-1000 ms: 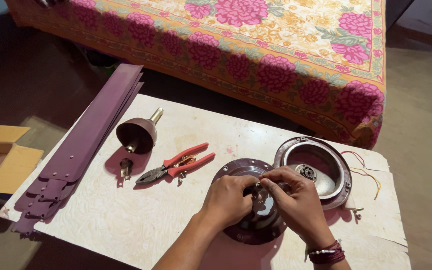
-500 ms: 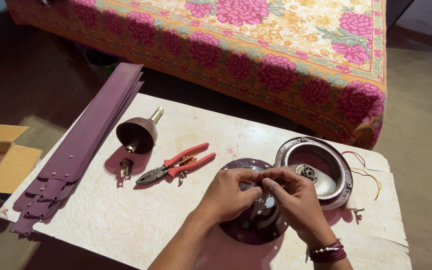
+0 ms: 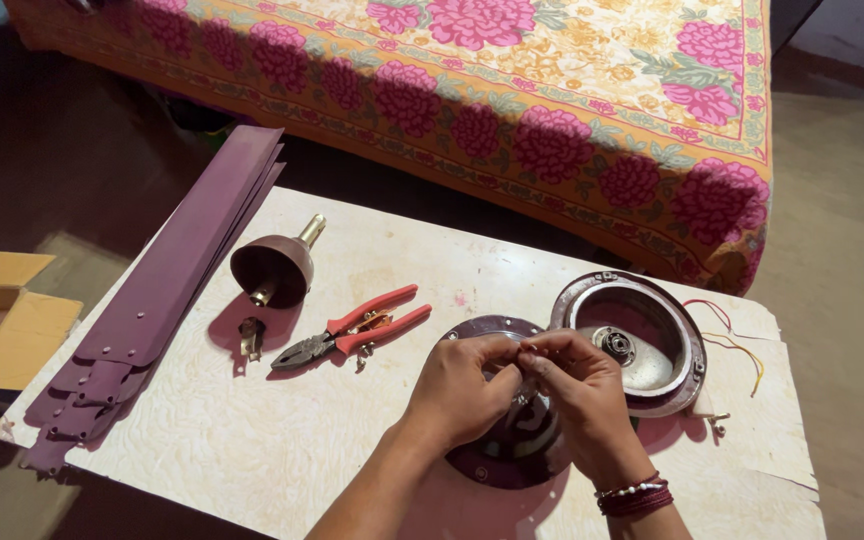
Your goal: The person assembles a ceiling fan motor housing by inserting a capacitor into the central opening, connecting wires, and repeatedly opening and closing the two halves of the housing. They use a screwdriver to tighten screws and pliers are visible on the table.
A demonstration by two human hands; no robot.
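Head view shows the left hand [image 3: 462, 390] and right hand [image 3: 577, 395] meeting over the round purple motor cover [image 3: 497, 455], near the board's [image 3: 252, 440] front edge. Both sets of fingertips are pinched together on a small part at its centre; what part, cannot tell. Red pliers [image 3: 352, 330] lie to the left, closer to the left hand

One head-worn view looks steeply down, close over the board [image 3: 252, 440], facing the bed [image 3: 552, 90].
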